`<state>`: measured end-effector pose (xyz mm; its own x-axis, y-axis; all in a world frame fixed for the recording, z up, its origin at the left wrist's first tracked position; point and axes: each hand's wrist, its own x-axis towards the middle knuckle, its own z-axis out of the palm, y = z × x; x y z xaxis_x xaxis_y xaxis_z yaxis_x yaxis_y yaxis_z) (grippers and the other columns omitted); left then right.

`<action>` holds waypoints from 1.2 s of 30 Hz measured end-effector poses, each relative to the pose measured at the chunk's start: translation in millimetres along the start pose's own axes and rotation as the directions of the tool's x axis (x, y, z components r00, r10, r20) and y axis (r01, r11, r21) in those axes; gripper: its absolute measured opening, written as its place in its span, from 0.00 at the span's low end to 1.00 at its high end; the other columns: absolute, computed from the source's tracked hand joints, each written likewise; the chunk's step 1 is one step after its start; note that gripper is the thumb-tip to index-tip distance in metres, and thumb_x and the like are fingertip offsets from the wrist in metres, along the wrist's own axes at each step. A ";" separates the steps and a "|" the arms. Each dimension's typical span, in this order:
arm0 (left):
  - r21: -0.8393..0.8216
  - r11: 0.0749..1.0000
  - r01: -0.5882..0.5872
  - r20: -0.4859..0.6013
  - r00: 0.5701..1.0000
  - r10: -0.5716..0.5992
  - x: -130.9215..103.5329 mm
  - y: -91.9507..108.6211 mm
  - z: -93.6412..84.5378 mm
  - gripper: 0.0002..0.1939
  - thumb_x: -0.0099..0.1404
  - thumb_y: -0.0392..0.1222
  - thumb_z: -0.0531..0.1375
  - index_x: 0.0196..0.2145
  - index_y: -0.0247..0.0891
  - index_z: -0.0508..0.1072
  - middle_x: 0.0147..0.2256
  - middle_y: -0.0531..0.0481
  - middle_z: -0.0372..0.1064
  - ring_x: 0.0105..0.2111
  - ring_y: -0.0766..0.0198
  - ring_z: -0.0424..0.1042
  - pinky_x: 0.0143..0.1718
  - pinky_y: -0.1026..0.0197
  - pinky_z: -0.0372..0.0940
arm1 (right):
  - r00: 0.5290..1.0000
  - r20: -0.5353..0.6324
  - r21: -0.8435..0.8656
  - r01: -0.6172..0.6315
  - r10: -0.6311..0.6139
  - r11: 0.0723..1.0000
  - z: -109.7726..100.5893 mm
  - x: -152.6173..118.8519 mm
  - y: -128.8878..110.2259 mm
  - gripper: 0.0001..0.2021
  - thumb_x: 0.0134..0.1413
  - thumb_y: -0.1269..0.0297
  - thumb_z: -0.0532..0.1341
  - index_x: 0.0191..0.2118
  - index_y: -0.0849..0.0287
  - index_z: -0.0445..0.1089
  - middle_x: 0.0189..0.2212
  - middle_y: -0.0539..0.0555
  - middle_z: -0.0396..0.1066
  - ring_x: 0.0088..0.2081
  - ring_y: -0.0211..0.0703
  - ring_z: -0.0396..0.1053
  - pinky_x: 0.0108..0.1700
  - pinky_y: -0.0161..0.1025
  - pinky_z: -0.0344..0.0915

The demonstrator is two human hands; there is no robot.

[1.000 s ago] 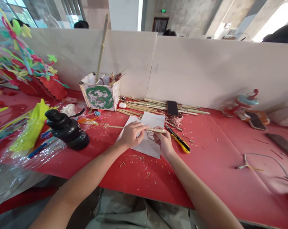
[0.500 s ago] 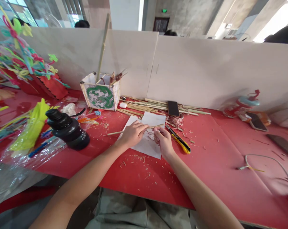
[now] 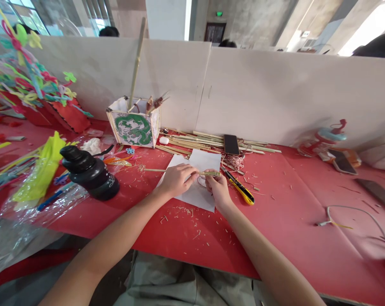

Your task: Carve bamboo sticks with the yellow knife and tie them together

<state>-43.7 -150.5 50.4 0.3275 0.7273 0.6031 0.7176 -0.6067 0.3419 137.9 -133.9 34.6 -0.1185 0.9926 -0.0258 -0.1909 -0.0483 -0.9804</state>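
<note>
A thin bamboo stick (image 3: 154, 170) lies nearly level across both hands, above white paper (image 3: 208, 159) on the red table. My left hand (image 3: 178, 180) is closed on the stick's middle, with its far left part sticking out. Near the right end, my right hand (image 3: 217, 183) pinches the stick, and a thin brown cord (image 3: 201, 182) loops below it between the hands. How the cord meets the stick is hidden by my fingers. Just right of my right hand lies a yellow and black utility knife (image 3: 241, 187).
A black bottle (image 3: 90, 172) stands at the left, before a paper-sided box (image 3: 133, 127) with a green dragon. Bamboo strips (image 3: 192, 141), a phone (image 3: 231, 145) and tangled string (image 3: 233, 162) lie behind the paper. A cable (image 3: 355, 208) lies at the right.
The stick has turned closer to level, its left end rising and its right end dropping slightly. Another person's hand at the far left edge has gone out of view.
</note>
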 end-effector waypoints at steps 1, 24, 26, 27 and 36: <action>0.006 1.000 -0.006 -0.006 1.000 0.006 -0.1 -0.3 0.7 0.12 0.74 0.44 0.55 0.46 0.41 0.77 0.39 0.50 0.79 0.40 0.60 0.76 0.39 0.59 0.68 | 1.000 -0.002 -0.002 0.002 -0.002 1.000 -0.2 0.1 -0.1 0.15 0.48 0.53 0.68 0.36 0.56 0.69 0.16 0.40 0.52 0.18 0.32 0.45 0.21 0.34 0.42; -0.074 0.995 -0.067 0.004 0.998 0.067 -1.1 3.5 -1.9 0.14 0.75 0.44 0.52 0.37 0.40 0.76 0.35 0.50 0.78 0.37 0.62 0.74 0.41 0.59 0.67 | 1.000 0.016 -0.076 0.022 -0.021 0.997 2.9 -6.2 -9.4 0.17 0.51 0.48 0.67 0.33 0.56 0.66 0.15 0.41 0.51 0.18 0.31 0.45 0.21 0.33 0.42; -0.061 0.996 -0.062 -0.004 0.998 0.062 -1.0 2.9 -2.0 0.14 0.76 0.44 0.53 0.37 0.40 0.76 0.35 0.51 0.78 0.36 0.62 0.74 0.41 0.59 0.66 | 0.999 0.027 -0.067 0.020 -0.018 0.998 2.8 -6.2 -9.4 0.17 0.51 0.48 0.67 0.32 0.56 0.66 0.15 0.41 0.51 0.18 0.31 0.45 0.21 0.33 0.41; -0.053 0.997 -0.061 -0.006 0.998 0.061 -0.9 2.3 -1.7 0.13 0.75 0.44 0.53 0.38 0.40 0.76 0.34 0.51 0.77 0.36 0.62 0.73 0.41 0.59 0.66 | 0.999 0.032 -0.062 0.015 -0.013 0.998 2.5 -6.0 -9.1 0.16 0.51 0.49 0.67 0.32 0.56 0.66 0.15 0.40 0.50 0.18 0.31 0.44 0.21 0.33 0.41; -0.084 0.990 -0.111 -0.012 0.994 0.110 0.6 -4.5 3.2 0.10 0.76 0.42 0.54 0.45 0.39 0.73 0.38 0.47 0.75 0.41 0.59 0.73 0.45 0.56 0.68 | 0.999 0.026 -0.004 0.024 -0.023 1.000 -2.5 -2.1 -6.4 0.17 0.52 0.50 0.67 0.30 0.56 0.64 0.16 0.40 0.49 0.18 0.31 0.44 0.21 0.34 0.40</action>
<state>-44.8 -146.2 46.9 0.3967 0.6521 0.6460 0.6228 -0.7082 0.3325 141.8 -135.4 40.4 -0.1392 0.9903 0.0022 -0.1897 -0.0245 -0.9815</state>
